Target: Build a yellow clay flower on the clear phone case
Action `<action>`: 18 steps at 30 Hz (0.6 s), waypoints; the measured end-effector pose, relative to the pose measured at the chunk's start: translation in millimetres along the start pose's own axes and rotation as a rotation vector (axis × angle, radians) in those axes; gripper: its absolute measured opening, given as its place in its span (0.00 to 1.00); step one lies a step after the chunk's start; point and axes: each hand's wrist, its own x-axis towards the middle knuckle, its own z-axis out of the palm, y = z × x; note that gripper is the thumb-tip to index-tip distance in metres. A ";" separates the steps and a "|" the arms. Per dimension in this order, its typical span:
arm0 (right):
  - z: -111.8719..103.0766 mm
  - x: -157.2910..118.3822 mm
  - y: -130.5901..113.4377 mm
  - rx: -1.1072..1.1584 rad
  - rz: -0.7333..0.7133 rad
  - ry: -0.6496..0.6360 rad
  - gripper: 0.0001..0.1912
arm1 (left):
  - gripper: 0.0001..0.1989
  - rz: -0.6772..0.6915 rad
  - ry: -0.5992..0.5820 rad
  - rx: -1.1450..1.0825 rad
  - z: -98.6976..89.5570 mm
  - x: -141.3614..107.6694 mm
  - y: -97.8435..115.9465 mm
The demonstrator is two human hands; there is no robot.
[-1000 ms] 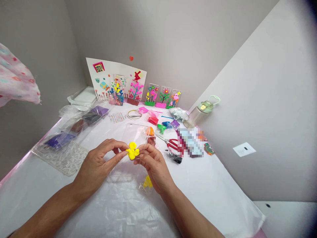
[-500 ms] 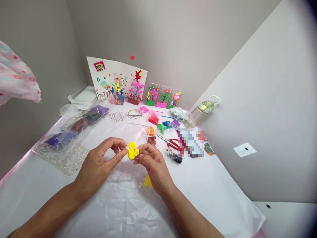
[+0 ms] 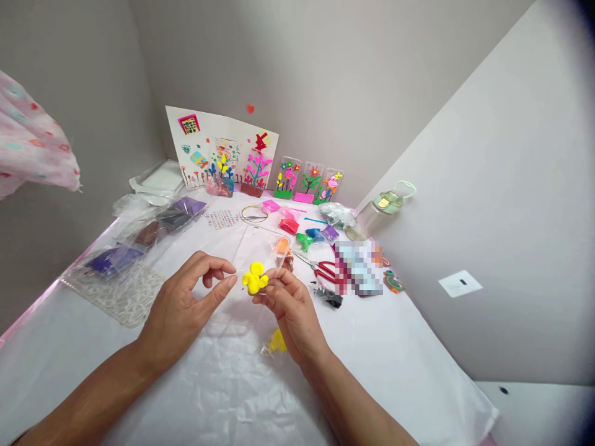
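Note:
Between the fingertips of my right hand [image 3: 295,310] is a yellow clay flower [image 3: 255,279] with rounded petals, raised above the table. My left hand [image 3: 188,297] is just left of it, thumb and forefinger apart with a gap to the petals and nothing in them. Behind the flower lies a clear phone case [image 3: 246,244], partly hidden by the flower and my right hand. A small bag of yellow clay [image 3: 277,341] rests on the white table cover below my right wrist.
Red-handled scissors [image 3: 325,271] and a bag of black clay [image 3: 328,295] lie to the right. Several colourful clay packets [image 3: 288,225] sit farther back. Decorated phone cases [image 3: 287,176] lean on the wall. A bottle [image 3: 381,210] stands at right; bagged clay [image 3: 114,260] lies left.
My left thumb and forefinger have let go of the clay flower and opened. The flower, now in my right hand alone, has shifted slightly right and up.

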 end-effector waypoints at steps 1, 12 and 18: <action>0.0 0.1 0.1 0.004 -0.003 0.005 0.07 | 0.10 0.000 -0.013 0.012 0.1 0.2 0.0; 0.5 -0.2 5.6 -0.001 -0.005 0.017 0.07 | 0.07 0.008 -0.063 -0.016 4.6 -1.0 -3.1; 0.6 -0.3 5.9 -0.001 -0.002 0.026 0.07 | 0.09 -0.001 -0.052 -0.030 3.8 -0.6 -2.1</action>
